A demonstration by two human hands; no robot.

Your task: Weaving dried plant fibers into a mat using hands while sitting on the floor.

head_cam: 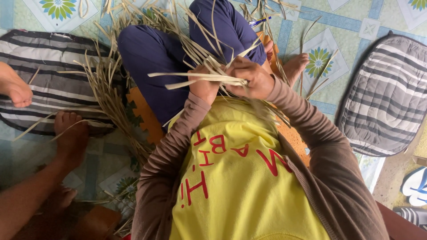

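Head view: left hand [203, 84] and right hand [251, 78] both pinch pale dried leaf strips [195, 76] close over the lap, keeping the crossed strands taut.

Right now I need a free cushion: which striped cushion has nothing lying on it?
The right cushion: bare. The left cushion has straw strips across it and another person's foot on it.

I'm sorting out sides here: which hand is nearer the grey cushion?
Right. The right hand grips the strips on the side towards the grey cushion. The left hand holds them just beyond it, farther away.
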